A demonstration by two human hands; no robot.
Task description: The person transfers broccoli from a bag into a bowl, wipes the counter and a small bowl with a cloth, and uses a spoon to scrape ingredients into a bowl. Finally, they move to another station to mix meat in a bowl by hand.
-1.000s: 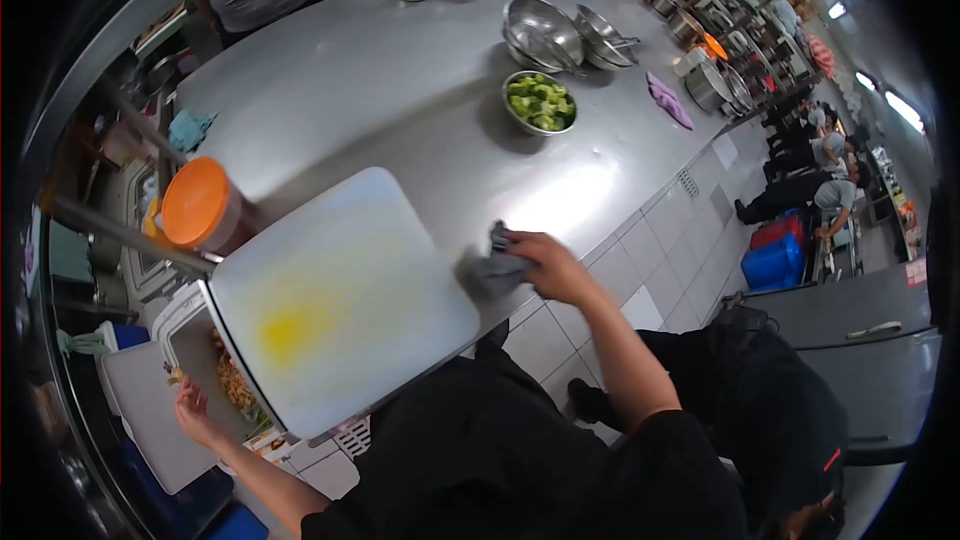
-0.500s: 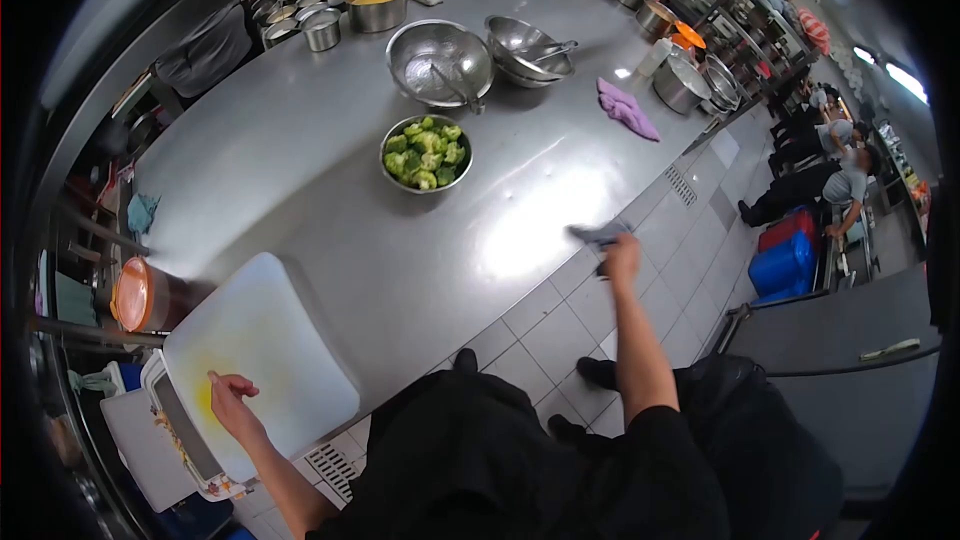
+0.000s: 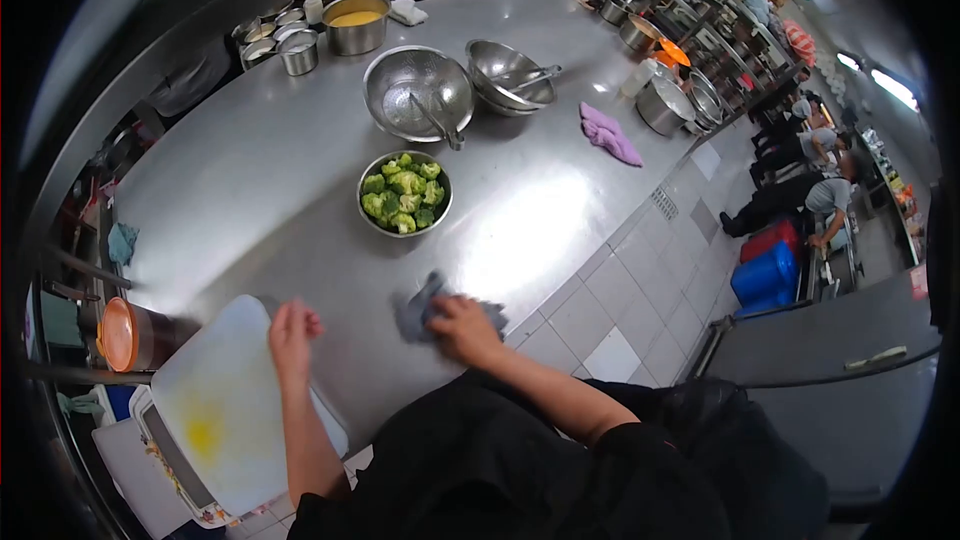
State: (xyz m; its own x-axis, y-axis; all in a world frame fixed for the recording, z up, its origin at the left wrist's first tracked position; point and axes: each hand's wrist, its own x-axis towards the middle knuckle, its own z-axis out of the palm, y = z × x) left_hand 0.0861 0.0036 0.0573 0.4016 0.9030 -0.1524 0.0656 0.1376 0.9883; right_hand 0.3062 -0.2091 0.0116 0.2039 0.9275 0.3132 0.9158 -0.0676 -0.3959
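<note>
My right hand [image 3: 465,328] presses a dark grey cloth [image 3: 418,315] against the steel counter [image 3: 330,250], close to its front edge. The cloth is bunched under my fingers and smeared by motion. Over the right edge of a white cutting board [image 3: 225,380] hovers my left hand [image 3: 293,332], its fingers loosely bent, slightly blurred, with nothing visible in them. A yellow stain marks the board. Beyond my right hand stands a metal bowl of broccoli florets [image 3: 405,194].
Behind the broccoli are a perforated colander [image 3: 418,92] and stacked metal bowls [image 3: 510,75] with utensils inside. A purple cloth [image 3: 610,134] lies at the right. A pot of yellow liquid [image 3: 357,25] stands at the back. Several people work across the aisle at far right.
My right hand has brought the grey cloth from beyond the counter's right edge leftward onto the counter in front of me. My left hand has shifted right and up across the cutting board.
</note>
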